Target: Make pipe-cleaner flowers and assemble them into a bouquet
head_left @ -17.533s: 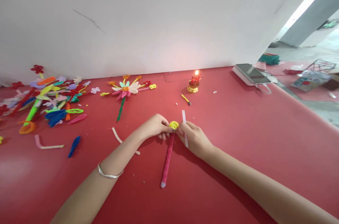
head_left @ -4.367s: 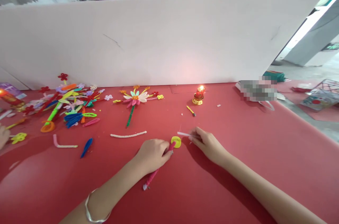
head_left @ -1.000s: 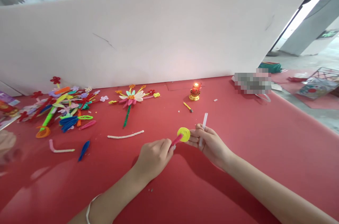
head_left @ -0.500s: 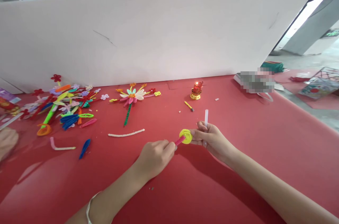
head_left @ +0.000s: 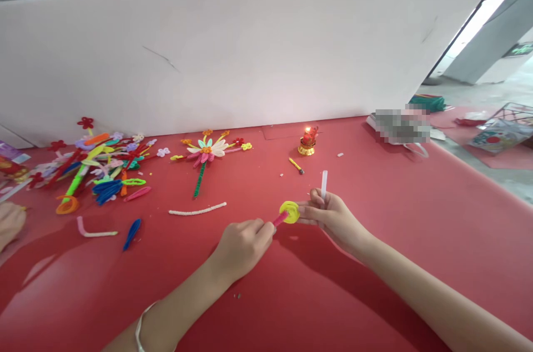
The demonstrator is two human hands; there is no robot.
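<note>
My left hand (head_left: pixel 246 246) is closed round a pink pipe-cleaner piece (head_left: pixel 280 219), whose end meets a round yellow pipe-cleaner coil (head_left: pixel 292 211). On the coil's other side, the fingers of my right hand (head_left: pixel 333 216) touch its edge. That hand also grips a translucent white glue stick (head_left: pixel 324 182), which stands upright out of the fist. Beyond my hands a small candle burns in a red and gold holder (head_left: pixel 307 146). A short yellow pencil-like stick (head_left: pixel 296 165) lies in front of it. Left of my hands lies a white pipe cleaner (head_left: pixel 197 211).
A pipe-cleaner flower (head_left: pixel 205 149) with a green stem lies back left. A heap of colourful pipe-cleaner pieces (head_left: pixel 104 160) covers the far left, where another person's hand (head_left: pixel 10 224) shows. A white panel (head_left: pixel 250 46) stands behind the red table (head_left: pixel 291 307). A blurred-out item (head_left: pixel 397 129) lies right.
The view has shifted slightly. Both hands keep their hold, with the pink piece still against the yellow coil. The other person's hand at the left has moved a little.
</note>
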